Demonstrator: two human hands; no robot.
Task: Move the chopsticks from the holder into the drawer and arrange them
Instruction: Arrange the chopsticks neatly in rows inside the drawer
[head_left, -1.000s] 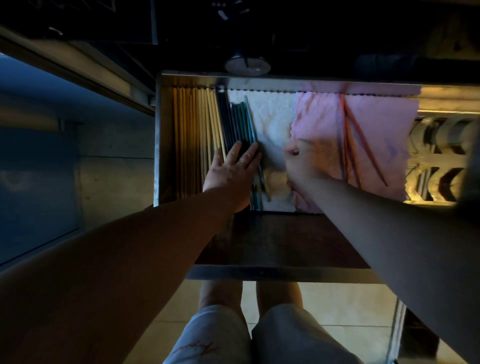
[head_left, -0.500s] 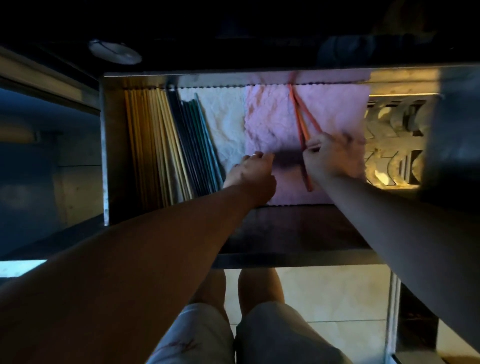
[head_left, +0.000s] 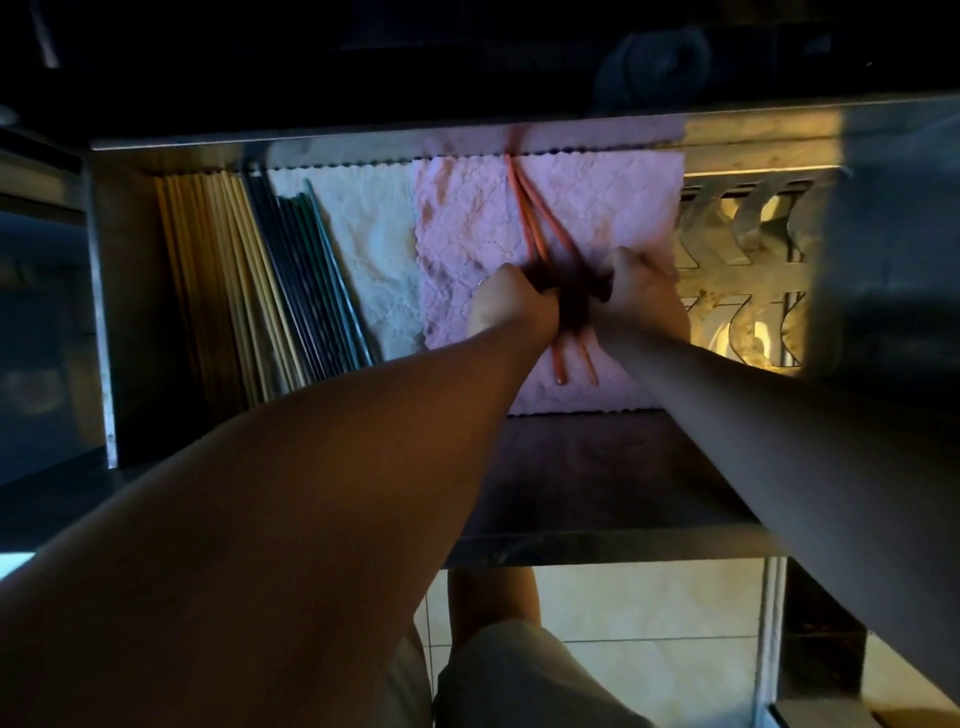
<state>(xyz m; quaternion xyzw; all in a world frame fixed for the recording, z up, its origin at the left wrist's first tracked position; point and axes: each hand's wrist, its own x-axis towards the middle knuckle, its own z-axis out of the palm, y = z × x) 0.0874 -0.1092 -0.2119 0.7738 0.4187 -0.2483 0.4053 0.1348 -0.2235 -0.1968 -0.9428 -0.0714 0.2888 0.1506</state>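
Observation:
An open metal drawer (head_left: 101, 291) holds rows of chopsticks. Pale yellow chopsticks (head_left: 218, 280) lie along its left side, with dark green and black chopsticks (head_left: 311, 280) beside them on a white cloth (head_left: 371, 234). A few orange chopsticks (head_left: 530, 213) lie crossed on a pink cloth (head_left: 602, 208). My left hand (head_left: 511, 306) and my right hand (head_left: 641, 291) meet over the middle of the orange chopsticks, fingers curled down onto them. A dark shadow hides the fingertips. The chopsticks' near ends stick out below my hands.
A metal rack with curved slots (head_left: 748, 270) fills the drawer's right part. The drawer's dark front panel (head_left: 597, 488) lies below the cloths. A tiled floor (head_left: 649, 603) and my legs show underneath. A dark counter edge runs above the drawer.
My left hand left the green and black chopsticks and moved right onto the pink cloth. Both hands have closed in on the orange chopsticks, which now lie closer together.

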